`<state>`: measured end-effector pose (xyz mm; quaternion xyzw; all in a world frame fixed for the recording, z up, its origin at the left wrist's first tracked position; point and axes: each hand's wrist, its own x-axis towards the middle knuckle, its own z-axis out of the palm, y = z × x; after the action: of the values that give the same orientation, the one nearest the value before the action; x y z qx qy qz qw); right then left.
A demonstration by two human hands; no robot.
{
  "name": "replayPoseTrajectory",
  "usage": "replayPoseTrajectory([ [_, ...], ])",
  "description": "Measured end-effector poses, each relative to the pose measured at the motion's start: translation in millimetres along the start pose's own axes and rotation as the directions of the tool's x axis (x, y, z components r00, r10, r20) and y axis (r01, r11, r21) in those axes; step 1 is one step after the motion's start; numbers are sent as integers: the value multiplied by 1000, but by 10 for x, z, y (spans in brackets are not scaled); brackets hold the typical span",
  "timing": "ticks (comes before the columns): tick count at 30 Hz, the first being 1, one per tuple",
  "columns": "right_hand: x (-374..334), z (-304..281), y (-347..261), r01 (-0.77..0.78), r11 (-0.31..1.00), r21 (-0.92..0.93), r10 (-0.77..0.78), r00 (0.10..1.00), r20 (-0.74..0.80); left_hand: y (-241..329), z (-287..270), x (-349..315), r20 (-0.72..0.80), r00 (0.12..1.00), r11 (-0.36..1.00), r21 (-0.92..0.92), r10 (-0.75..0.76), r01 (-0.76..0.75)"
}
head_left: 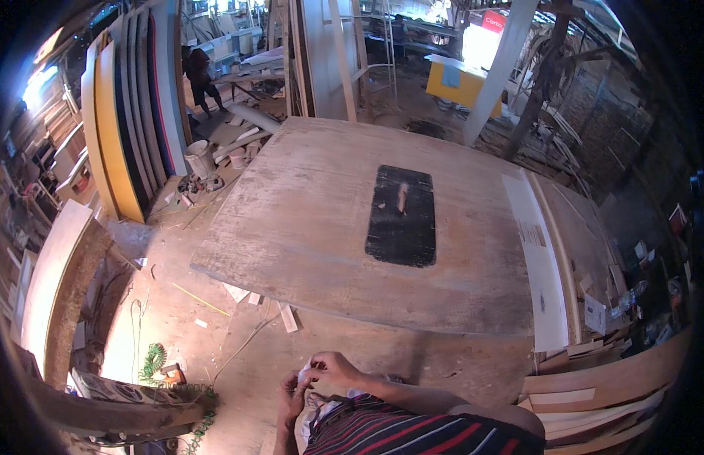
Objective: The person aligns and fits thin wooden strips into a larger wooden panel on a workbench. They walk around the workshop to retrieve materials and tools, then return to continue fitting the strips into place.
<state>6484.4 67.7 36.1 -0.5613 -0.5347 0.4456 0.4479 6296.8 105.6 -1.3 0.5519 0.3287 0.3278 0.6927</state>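
Left hand (290, 392) and right hand (333, 369) meet, fingertips pinching a small whitish item (305, 374) before the torso; floor (249, 371) separates them from the wooden tabletop's (306, 220) near edge.

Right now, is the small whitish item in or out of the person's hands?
In: the small whitish item shows between the left hand and the right hand, partly covered.

Dim overall, blown out beyond the far edge of the counter (306, 205), glaring on the floor (132, 322) past its near left corner; murky to its right, bowed and blackened toward the frame's rim.
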Motion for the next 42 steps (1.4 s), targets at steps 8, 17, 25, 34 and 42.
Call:
replayPoseTrajectory([
  [8,484,690,-235,-1,999,-46,-1,999,-37,223,-862,-48,30,999,1000,8,-27,27],
  [17,673,843,-241,-89,984,154,86,996,22,117,-1152,177,22,1000,982,191,6,-10],
  [25,892,1276,-211,27,998,-58,-27,1000,5,550,-1512,-107,-81,996,942,336,42,-12],
  [34,1641,2099,-246,-77,997,-17,79,943,323,189,-2347,-296,-290,956,957,287,41,46],
  [42,3275,2951,256,-101,977,189,19,920,391,-547,-3573,-203,-538,815,867,280,-214,413],
])
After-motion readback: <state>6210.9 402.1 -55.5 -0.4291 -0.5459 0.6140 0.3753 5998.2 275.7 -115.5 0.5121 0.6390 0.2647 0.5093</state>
